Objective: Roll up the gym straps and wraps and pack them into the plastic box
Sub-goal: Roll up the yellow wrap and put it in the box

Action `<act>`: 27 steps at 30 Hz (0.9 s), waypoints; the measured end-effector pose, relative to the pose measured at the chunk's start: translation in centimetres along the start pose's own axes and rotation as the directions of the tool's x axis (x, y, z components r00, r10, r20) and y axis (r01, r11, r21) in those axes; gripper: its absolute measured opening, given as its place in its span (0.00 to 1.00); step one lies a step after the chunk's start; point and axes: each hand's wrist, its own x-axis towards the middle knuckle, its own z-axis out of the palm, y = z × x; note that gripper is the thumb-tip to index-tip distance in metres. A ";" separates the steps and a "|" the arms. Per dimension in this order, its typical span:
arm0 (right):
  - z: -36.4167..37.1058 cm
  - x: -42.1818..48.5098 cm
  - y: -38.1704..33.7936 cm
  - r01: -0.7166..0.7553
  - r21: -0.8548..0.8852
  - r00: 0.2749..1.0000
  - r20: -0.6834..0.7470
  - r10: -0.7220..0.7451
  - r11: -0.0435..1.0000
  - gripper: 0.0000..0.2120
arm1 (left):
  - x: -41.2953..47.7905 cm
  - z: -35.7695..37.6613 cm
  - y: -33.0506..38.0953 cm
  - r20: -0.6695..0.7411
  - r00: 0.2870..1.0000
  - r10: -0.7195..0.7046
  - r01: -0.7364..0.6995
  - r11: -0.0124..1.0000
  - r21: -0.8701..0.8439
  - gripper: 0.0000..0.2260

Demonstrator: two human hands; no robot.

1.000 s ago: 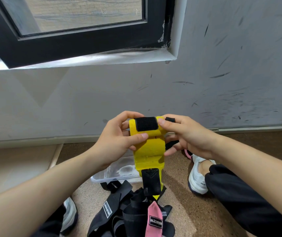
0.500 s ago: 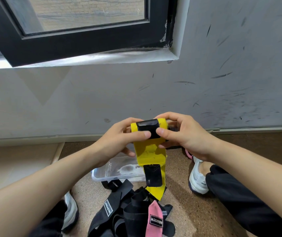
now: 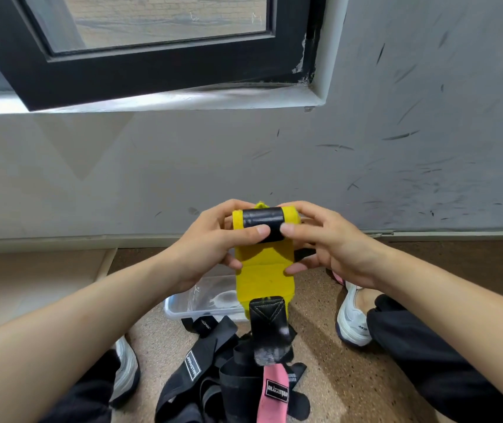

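— What is found, taken from the left?

— The clear plastic box is set on the speckled floor, left of centre and partly hidden behind the wrap. Its contents cannot be told. Nearer lies a loose heap of black straps, with a pink strap draped over it.

— And the hands?

— The rolled top of the yellow wrap is gripped on one side by the left hand, with the thumb pressed on the black patch. The other side is pinched by the right hand, with its thumb on the same patch. The wrap is held up in the air above the box and the heap.

— How is this step best done?

— Judged from here, the edges should be lined up flush and the tension held even, so that a tight cylinder is formed. The woven, slightly fuzzy cloth would likely slacken if released. The stitched black tab hanging at the bottom should be wound in last.
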 end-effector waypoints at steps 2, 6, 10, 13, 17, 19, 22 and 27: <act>-0.2 0.0 -0.2 -0.046 0.033 0.998 0.034 0.044 0.998 0.21 | 0.1 -0.1 0.0 -0.017 0.999 0.045 -0.045 0.999 -0.008 0.23; -0.2 -0.1 -0.6 -0.044 -0.001 0.999 0.032 0.044 0.999 0.24 | 0.0 0.2 -0.2 -0.029 0.990 0.135 -0.134 0.991 0.026 0.24; -0.2 -0.1 -0.5 -0.007 0.040 1.000 0.017 0.007 0.999 0.22 | -0.3 0.4 -0.3 0.011 0.976 0.218 -0.218 0.976 0.022 0.27; -0.2 -0.1 -0.7 0.033 0.076 0.999 0.004 -0.033 0.997 0.22 | -0.2 0.2 -0.1 0.015 0.980 0.200 -0.200 0.980 0.005 0.30; -0.3 -0.1 -0.8 0.090 0.051 0.995 -0.055 -0.087 0.995 0.23 | -0.2 -0.3 0.0 0.096 0.995 0.026 -0.031 0.998 0.050 0.26; -0.4 -0.1 -0.6 0.111 0.014 0.991 -0.077 -0.110 0.994 0.23 | -0.3 -0.4 0.0 0.151 0.986 -0.071 0.074 0.997 -0.011 0.23; -0.5 -0.2 -0.1 0.160 -0.065 0.983 -0.080 -0.165 0.985 0.23 | -0.3 -0.1 0.2 0.143 0.983 -0.115 0.122 0.991 -0.044 0.21; -0.3 -0.2 0.1 0.285 -0.281 0.953 -0.017 -0.302 0.916 0.24 | -0.2 0.2 0.0 0.064 0.995 -0.072 0.073 0.997 -0.025 0.18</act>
